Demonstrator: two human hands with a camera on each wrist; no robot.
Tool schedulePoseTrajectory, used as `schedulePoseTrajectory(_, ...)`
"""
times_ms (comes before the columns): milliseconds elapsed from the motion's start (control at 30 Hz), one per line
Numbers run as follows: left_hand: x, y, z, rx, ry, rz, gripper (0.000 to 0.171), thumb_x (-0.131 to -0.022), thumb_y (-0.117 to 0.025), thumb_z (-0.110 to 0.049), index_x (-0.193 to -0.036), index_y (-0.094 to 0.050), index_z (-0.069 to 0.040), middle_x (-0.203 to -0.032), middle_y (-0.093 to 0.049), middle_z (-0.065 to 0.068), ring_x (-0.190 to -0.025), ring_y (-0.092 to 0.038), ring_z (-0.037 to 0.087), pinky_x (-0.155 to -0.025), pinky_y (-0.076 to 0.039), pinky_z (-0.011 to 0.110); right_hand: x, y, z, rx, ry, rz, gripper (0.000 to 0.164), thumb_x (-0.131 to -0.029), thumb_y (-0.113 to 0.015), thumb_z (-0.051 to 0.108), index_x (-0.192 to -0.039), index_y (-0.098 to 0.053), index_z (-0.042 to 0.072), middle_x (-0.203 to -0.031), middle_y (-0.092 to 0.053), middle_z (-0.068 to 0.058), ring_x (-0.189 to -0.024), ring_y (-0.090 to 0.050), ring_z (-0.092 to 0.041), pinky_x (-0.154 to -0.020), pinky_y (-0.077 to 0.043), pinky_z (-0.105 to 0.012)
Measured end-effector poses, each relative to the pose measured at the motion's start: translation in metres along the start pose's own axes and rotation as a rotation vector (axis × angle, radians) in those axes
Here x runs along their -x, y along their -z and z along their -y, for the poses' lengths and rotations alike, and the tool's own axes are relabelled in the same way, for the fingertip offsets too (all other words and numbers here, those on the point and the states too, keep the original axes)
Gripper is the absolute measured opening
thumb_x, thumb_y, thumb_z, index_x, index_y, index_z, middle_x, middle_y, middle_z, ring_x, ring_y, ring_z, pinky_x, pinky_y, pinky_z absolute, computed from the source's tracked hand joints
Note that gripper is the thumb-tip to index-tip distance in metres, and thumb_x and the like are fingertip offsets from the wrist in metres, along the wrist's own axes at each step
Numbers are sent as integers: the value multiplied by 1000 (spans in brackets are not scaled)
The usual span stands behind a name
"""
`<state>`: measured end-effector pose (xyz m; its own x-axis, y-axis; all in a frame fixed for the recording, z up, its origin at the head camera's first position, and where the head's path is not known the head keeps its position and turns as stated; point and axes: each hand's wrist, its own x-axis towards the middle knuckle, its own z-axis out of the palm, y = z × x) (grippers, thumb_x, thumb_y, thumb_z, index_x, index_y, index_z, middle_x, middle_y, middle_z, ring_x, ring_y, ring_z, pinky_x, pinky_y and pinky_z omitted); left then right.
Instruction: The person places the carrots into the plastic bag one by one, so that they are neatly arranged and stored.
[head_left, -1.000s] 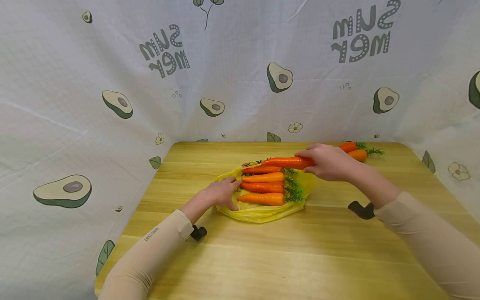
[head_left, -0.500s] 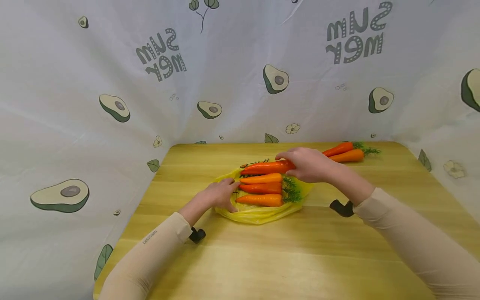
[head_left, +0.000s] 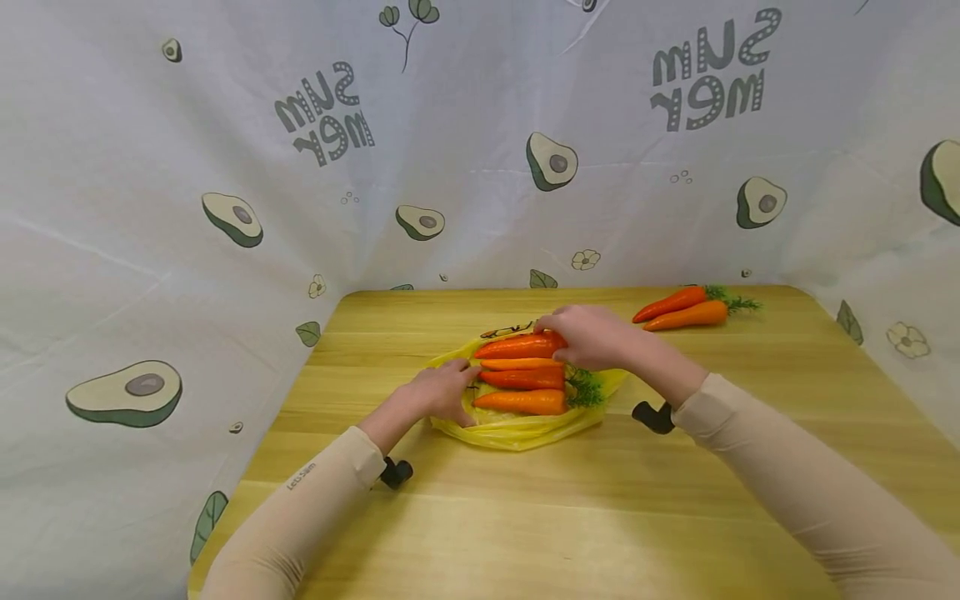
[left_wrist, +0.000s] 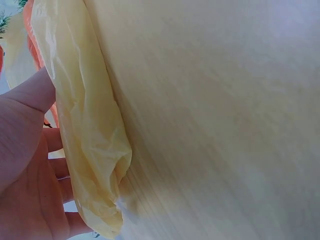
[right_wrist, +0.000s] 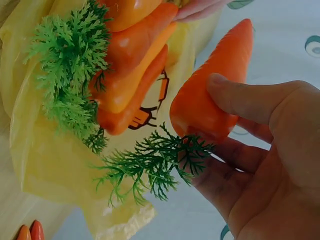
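My right hand grips a red-orange toy carrot near its leafy end, thumb on one side and fingers on the other. In the head view this carrot lies over the far side of a yellow plastic bag, its tip pointing left. Several other carrots rest side by side on the bag, their green tops to the right. At the tips of these carrots, my left hand rests with fingers spread at the bag's left edge. The left wrist view shows its thumb and fingers partly hidden behind the folded plastic.
A red carrot and an orange carrot lie together at the back right of the wooden table. Behind the table hangs a white curtain printed with avocados. Black wrist mounts stick out from both sleeves.
The right hand has carried its carrot left and a little toward me, from above the bag's right end to beside the other carrots. My left hand has stayed in place.
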<state>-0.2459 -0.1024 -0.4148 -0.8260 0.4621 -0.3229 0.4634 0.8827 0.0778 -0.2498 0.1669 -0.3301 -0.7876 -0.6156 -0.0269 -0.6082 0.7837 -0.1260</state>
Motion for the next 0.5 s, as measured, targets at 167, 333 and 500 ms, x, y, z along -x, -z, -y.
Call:
schedulePoseTrajectory(167,0,-1,0,-12,3,3,100,-81,-80,-55,-160,-31,-19,-164,-30,10,-148,-35,30,-113,-40,54,-9,-8,-3,-5,-21,43,44,-91,-73,13,-134,-64,10,-126,-68,-12,-115,-64,-33,-95,-54,-51)
schedulePoseTrajectory(333,-1,-1,0,-18,-2,0,99,-81,-80,-55,-160,-31,-19,-163,-31,10,-148,-35,29,-113,-40,53,-16,-14,-4,5,-45,89,43,-91,-71,10,-133,-65,8,-128,-68,-14,-118,-63,-37,-95,-54,-52)
schedulePoseTrajectory(500,-2,-1,0,-24,2,-1,99,-80,-80,-55,-159,-32,-18,-163,-32,10,-148,-36,29,-112,-41,52,-21,-20,-5,56,-55,79,37,-89,-69,6,-126,-69,9,-114,-71,-10,-106,-67,-32,-81,-58,-47)
